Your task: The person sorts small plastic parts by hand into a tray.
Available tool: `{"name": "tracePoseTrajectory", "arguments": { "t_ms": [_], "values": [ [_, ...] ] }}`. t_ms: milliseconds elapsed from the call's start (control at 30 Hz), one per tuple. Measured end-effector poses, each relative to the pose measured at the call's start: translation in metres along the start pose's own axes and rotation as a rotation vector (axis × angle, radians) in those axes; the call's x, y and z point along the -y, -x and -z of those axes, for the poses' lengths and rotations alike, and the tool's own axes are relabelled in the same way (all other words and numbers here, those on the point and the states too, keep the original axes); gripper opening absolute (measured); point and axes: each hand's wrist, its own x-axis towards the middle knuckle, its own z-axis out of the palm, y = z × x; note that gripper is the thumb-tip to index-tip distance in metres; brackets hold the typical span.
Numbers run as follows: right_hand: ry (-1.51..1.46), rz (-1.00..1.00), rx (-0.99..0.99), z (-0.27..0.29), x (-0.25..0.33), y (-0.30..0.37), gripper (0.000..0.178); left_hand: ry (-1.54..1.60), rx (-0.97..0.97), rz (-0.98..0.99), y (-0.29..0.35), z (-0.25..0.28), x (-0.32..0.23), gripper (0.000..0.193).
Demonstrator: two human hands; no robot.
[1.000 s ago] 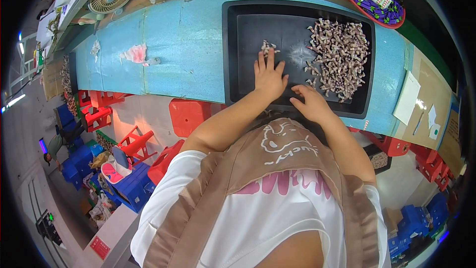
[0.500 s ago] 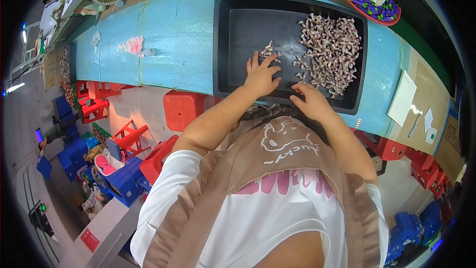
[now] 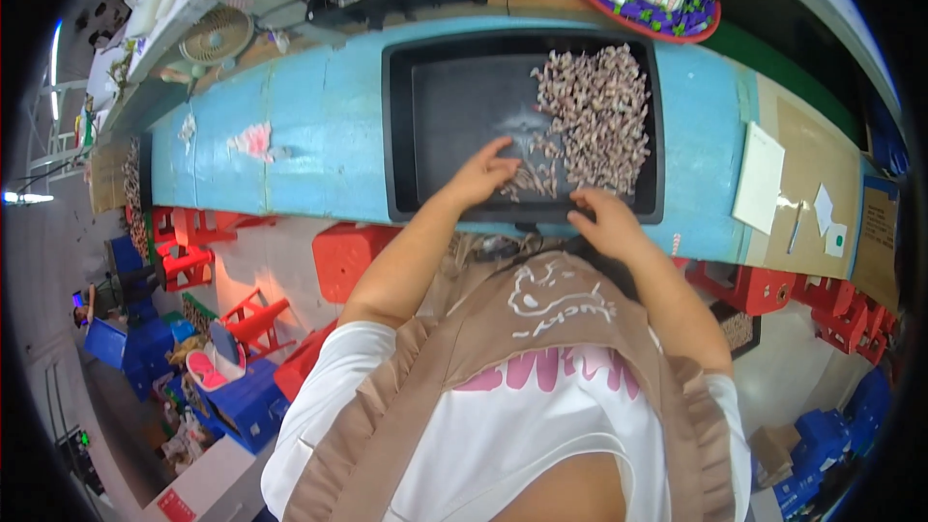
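A black rectangular tray (image 3: 401, 135) lies in front of me. Many small whitish and purple pieces (image 3: 594, 116) are heaped along its right side; their kind is too small to make out. My left hand (image 3: 480, 177) is over the tray's near middle, fingers spread and holding nothing visible. Just right of its fingertips lies a small loose group of the same pieces (image 3: 530, 182). At the near rim, below the heap, my right hand (image 3: 604, 217) has its thumb and forefinger apart, with nothing visible between them.
The tray rests on a blue-covered table (image 3: 324, 150). Behind it stands a red-rimmed basket (image 3: 710, 31) with purple-and-green pieces. A fan (image 3: 217, 36) is at the far left, a white pad (image 3: 759, 177) at right. Red stools (image 3: 353, 256) stand below the table's near edge.
My left hand has come closer to the tray's near side. Loose pieces that lay beyond its fingertips now lie nearer the front rim. The whole view has shifted a little.
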Motion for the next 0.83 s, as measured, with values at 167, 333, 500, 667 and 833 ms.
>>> {"name": "tracePoseTrajectory", "arguments": {
  "t_ms": [167, 333, 500, 667, 833],
  "values": [
    [0.053, 0.026, -0.141, -0.014, 0.009, 0.011, 0.031, -0.101, -0.262, -0.137, 0.001, -0.01, 0.002, 0.059],
    [0.347, -0.001, -0.26, -0.039, 0.038, 0.017, 0.031, -0.201, -0.329, -0.219, 0.001, -0.001, 0.014, 0.036],
    [-1.514, -0.181, -0.158, -0.079, 0.089, 0.009, 0.044, -0.678, 0.28, -0.946, 0.086, -0.012, -0.069, 0.066],
    [-1.342, -0.268, -0.148, -0.146, 0.127, 0.021, 0.057, -0.938, 0.377, -0.882, 0.133, 0.01, -0.042, 0.088],
    [-1.534, -0.168, -0.297, -0.201, 0.119, 0.035, 0.06, -1.074, 0.689, -0.871, 0.146, 0.019, -0.019, 0.09]
  ]
}}
